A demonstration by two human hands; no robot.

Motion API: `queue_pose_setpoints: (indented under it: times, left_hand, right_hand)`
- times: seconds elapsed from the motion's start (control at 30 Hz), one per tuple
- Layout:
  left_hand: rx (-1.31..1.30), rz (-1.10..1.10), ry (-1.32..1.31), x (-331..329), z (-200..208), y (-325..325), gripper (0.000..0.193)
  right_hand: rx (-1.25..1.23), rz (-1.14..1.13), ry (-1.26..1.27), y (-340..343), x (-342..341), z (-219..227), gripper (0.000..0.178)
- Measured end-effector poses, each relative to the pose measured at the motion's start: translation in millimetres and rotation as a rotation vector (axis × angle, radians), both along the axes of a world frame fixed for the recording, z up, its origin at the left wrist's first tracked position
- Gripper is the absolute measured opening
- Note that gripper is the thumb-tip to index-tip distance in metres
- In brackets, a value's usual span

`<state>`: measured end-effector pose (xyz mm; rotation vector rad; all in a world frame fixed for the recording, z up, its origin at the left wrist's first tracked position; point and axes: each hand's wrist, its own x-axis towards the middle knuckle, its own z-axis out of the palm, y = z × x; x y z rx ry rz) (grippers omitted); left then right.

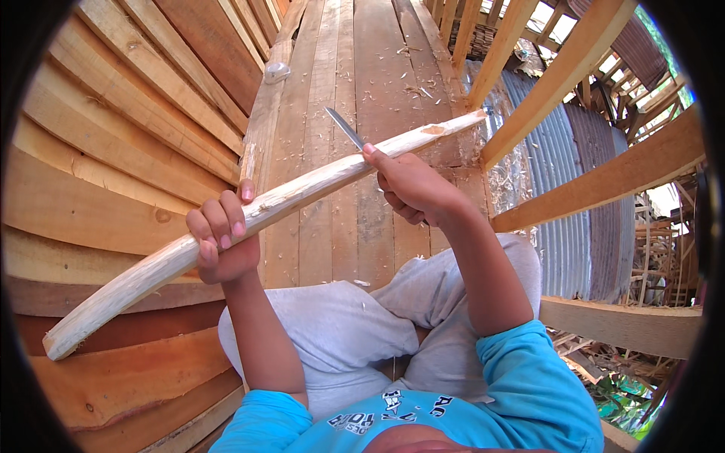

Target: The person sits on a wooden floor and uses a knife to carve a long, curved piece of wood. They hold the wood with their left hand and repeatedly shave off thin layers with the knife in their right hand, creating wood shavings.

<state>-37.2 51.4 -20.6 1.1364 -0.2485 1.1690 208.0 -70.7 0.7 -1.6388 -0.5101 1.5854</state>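
A long peeled wooden pole [310, 190], pale and slightly curved, lies slantwise in front of me, from low at the left to higher at the right. My left hand [225, 234] is closed around it left of its middle, fingers over the top. In my right hand [411, 185] is a knife, gripped with the fist closed. The knife blade [345, 128] points up and to the left, past the pole's far side, and my right thumb rests beside it at the pole. Most of the knife's handle is hidden in my fist.
I sit cross-legged on a plank floor [332, 241] strewn with wood shavings. Boards [113, 189] stack along the left. Wooden rails [604, 181] stand at the right, with corrugated metal sheets [566, 189] beyond. A small clear object [276, 72] lies at the far left.
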Motion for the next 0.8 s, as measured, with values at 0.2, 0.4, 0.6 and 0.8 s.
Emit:
queue_pose_setpoints:
  times: [0.2, 0.4, 0.6, 0.8]
  left_hand:
    - [-0.015, 0.010, 0.006, 0.9, -0.3, -1.1, 0.025]
    - [0.002, 0.007, 0.005, 0.3, -1.3, 1.2, 0.023]
    - [-0.044, 0.015, 0.023, 0.8, 3.2, -2.8, 0.027]
    - [-0.035, 0.026, 0.042, 0.1, 4.2, -2.3, 0.027]
  right_hand:
    - [0.031, -0.016, -0.189, 2.3, -11.1, 1.7, 0.058]
    - [0.151, -0.028, -0.475, 3.3, -12.8, -7.6, 0.059]
    - [0.109, -0.042, -0.298, 3.9, -18.8, -1.5, 0.059]
    - [0.173, -0.107, 0.007, -8.0, 5.6, 22.8, 0.060]
